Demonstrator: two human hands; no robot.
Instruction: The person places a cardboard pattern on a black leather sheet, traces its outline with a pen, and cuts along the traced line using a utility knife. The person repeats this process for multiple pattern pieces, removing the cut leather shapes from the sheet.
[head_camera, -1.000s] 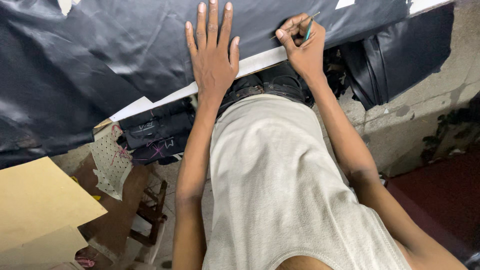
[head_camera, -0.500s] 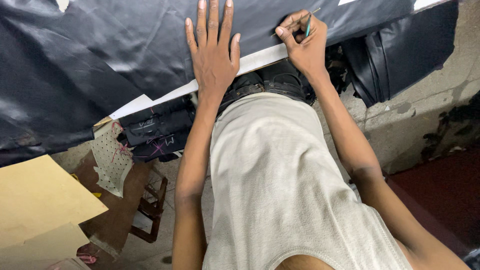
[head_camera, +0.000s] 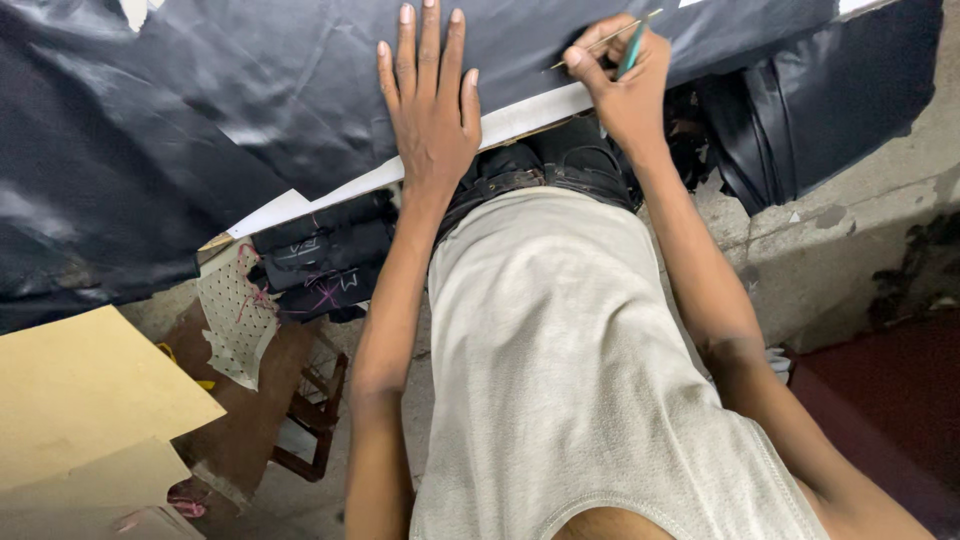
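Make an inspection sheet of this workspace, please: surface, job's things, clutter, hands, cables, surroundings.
Surface: white table edge shows below a big black sheet.
Job's things: the black sheet lies spread on the table; green pen and a thin stick.
Clutter: black pieces with chalk marks, perforated patch, tan board, wooden stool.
Hands: left hand flat on the sheet; right hand grips the pen and the stick.
Cables: nothing seen.
Surroundings: concrete floor, more black material hanging on the right.

The top edge crops the black leather sheet and left hand's fingertips
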